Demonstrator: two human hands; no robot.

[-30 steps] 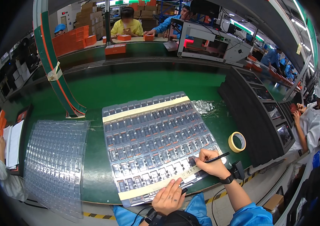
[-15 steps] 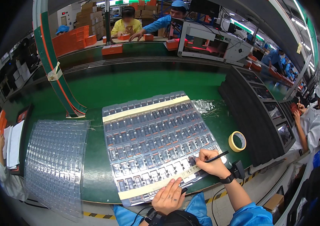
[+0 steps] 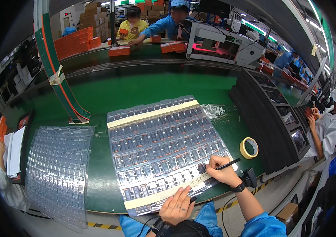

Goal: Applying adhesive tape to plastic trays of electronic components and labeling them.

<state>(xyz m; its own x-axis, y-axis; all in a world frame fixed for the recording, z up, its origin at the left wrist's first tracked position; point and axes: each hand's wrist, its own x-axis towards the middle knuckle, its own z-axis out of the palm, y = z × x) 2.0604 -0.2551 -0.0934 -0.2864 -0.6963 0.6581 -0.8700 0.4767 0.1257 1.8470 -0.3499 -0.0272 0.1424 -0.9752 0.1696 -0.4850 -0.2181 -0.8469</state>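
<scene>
A clear plastic tray (image 3: 152,147) filled with rows of small dark parts lies at an angle on the green bench. Strips of pale masking tape (image 3: 154,113) cross its far and near ends. With my right hand (image 3: 220,170) closed round a black pen (image 3: 228,164), I hold the tip at the right part of the near strip, where handwriting shows. My left hand (image 3: 177,207) rests with fingers stretched over that strip and the tray's near edge. A short black piece (image 3: 193,200) pokes out beside its thumb; whether it is gripped cannot be made out.
A masking tape roll (image 3: 249,148) lies right of the tray, before a stack of black foam trays (image 3: 266,122). Empty clear trays (image 3: 59,170) overhang the bench at left. A green post (image 3: 63,87) rises behind them. Co-workers handle orange boxes (image 3: 119,51) across the line.
My right hand and the pen have shifted only slightly, and the writing on the near tape looks longer. Across the line, a co-worker's arm and some orange boxes have moved.
</scene>
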